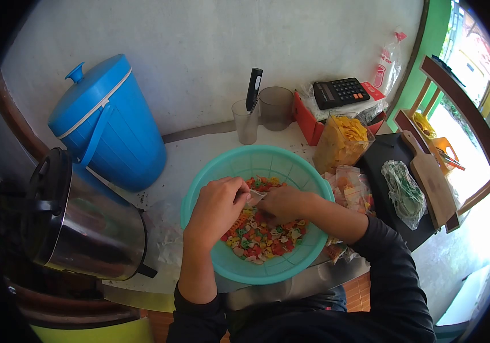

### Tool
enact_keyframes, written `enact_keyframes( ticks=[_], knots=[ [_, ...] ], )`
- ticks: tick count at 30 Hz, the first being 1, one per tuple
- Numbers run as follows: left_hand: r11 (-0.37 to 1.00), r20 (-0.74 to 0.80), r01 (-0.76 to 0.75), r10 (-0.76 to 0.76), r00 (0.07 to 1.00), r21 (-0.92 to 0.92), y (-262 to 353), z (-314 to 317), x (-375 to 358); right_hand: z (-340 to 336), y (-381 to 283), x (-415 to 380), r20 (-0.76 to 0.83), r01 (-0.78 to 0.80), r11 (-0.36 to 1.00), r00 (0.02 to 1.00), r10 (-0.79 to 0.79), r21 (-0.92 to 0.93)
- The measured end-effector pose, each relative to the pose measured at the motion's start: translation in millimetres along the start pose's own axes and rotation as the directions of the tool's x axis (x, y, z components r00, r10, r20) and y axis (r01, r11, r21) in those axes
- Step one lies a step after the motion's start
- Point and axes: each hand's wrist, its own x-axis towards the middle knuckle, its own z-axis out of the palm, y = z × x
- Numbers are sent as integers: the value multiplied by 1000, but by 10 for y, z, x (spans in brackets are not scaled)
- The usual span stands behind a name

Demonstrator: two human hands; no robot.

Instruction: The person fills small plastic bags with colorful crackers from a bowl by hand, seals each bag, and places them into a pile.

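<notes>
A round turquoise basket (199, 251) holds many small snack pieces (256, 243) in red, yellow, green and orange. Over its middle, my left hand (216, 208) is closed, thumb and fingers pinching the edge of a small clear plastic bag (254, 197). My right hand (285, 204) is beside it, at the bag's other side and low over the snacks, with its fingers curled and partly hidden. Right of the basket lie filled clear packets (352, 188) of similar snacks.
A blue cooler jug (113, 126) and a steel pot (99, 223) stand left. Behind the basket are two cups (246, 126), a red box (308, 117) with a calculator (339, 91), and a container of yellow chips (342, 140). A cutting board (432, 180) and wrapped greens (403, 194) lie right.
</notes>
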Motion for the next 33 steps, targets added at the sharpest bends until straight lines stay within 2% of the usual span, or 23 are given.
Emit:
enact_keyframes(
  ticks=[2, 5, 8, 11, 14, 17, 20, 23, 26, 29, 32, 33],
  knots=[
    [1000, -31, -17, 17, 999, 2, -4, 22, 1, -8, -72, 57, 115, -37, 999, 993, 41, -36],
    [1000, -9, 4, -4, 1000, -10, 10, 16, -2, 41, -74, 134, 97, -67, 992, 992, 77, -109],
    [1000, -36, -8, 8, 999, -2, -32, 29, -11, -26, -10, 97, 23, -95, 974, 995, 102, -206],
    [1000, -24, 14, -14, 1000, -17, -17, 20, -9, 107, 126, 46, -181, 6, 985, 983, -37, -170],
    [1000, -22, 14, -14, 1000, 25, 25, 5, -3, -4, -93, 21, 18, -19, 1000, 1000, 19, -3],
    [999, -1, 24, -24, 1000, 44, 29, -8, -8, -35, -224, -11, 67, 58, 997, 996, -61, 47],
    [999, -1, 25, -25, 1000, 32, -14, -1, -6, -39, -271, 44, 165, 12, 999, 986, -19, 47],
    [994, 0, 43, -43, 999, 103, 28, -32, -10, 84, -184, 120, 41, 45, 999, 998, -46, 24],
    [991, -32, 36, -32, 999, 130, -3, -9, -20, 132, -141, 133, 47, 42, 998, 998, -40, -45],
    [991, -22, 49, -46, 999, 125, -5, -10, -14, 281, -75, 160, -41, 83, 994, 995, -86, -68],
    [989, -15, 57, -56, 998, 133, -2, -17, -10, 221, -162, 52, -106, 189, 982, 976, -191, -27],
    [989, -14, 59, -57, 998, 132, -4, -16, -11, 250, -158, 78, -79, 163, 987, 983, -163, -11]
  ],
)
